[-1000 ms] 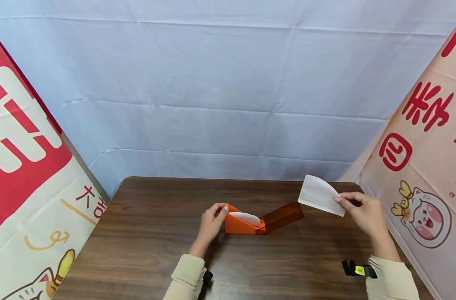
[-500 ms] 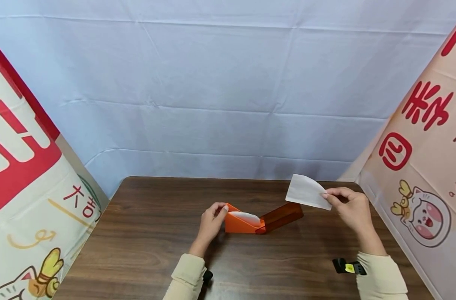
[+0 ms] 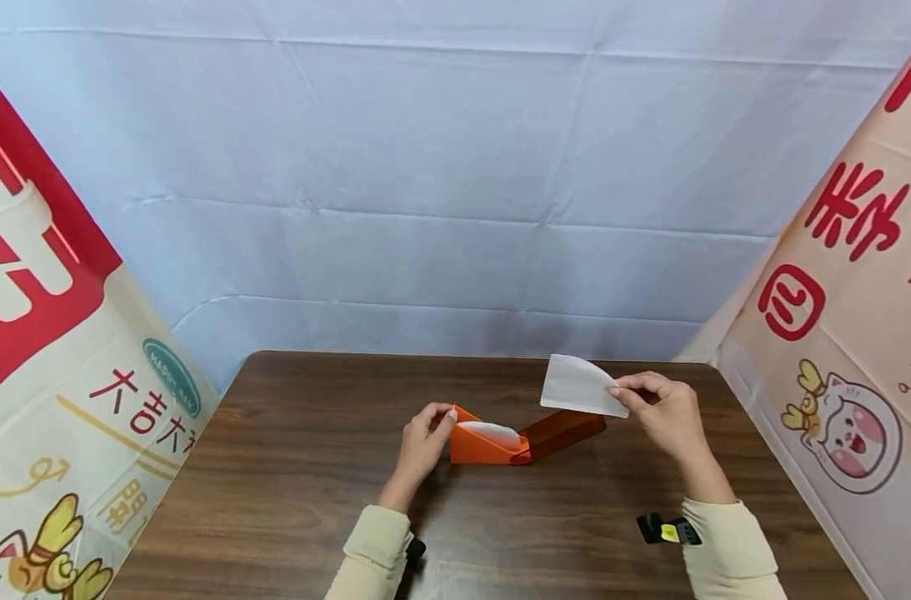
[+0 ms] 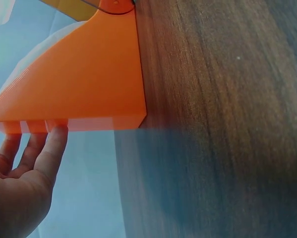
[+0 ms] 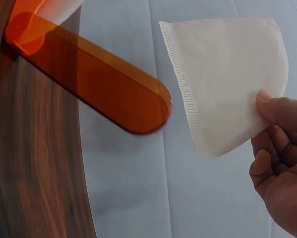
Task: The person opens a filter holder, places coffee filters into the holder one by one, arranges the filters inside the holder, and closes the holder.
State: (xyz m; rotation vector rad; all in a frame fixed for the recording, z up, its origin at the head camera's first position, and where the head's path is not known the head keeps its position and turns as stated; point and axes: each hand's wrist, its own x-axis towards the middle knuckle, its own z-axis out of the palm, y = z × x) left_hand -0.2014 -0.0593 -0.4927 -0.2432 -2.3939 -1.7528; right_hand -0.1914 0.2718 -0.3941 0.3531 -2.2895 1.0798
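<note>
Between thumb and fingers, my right hand (image 3: 661,417) pinches a white coffee filter paper (image 5: 227,84) by its curved edge. A crimped seam runs along the paper's far side in the right wrist view. The paper hangs in the air, overlapping the raised brown see-through lid (image 3: 563,435) in the head view. That lid is hinged to an orange filter holder (image 3: 478,452) standing on the table, with more white filter papers (image 3: 493,433) inside. My left hand (image 3: 421,446) grips the holder's upper left corner; its fingers (image 4: 51,153) lie against the holder's back wall.
The brown wooden table (image 3: 312,467) ends at a pale blue cloth backdrop (image 3: 425,208). Printed cloth panels (image 3: 860,358) stand at the left and right sides. A black strap with a yellow mark (image 3: 668,530) sits at the right wrist.
My right hand has moved left with the filter paper, from beyond the lid's tip to above the lid. The left hand and the holder have stayed put. The left cloth panel has shifted.
</note>
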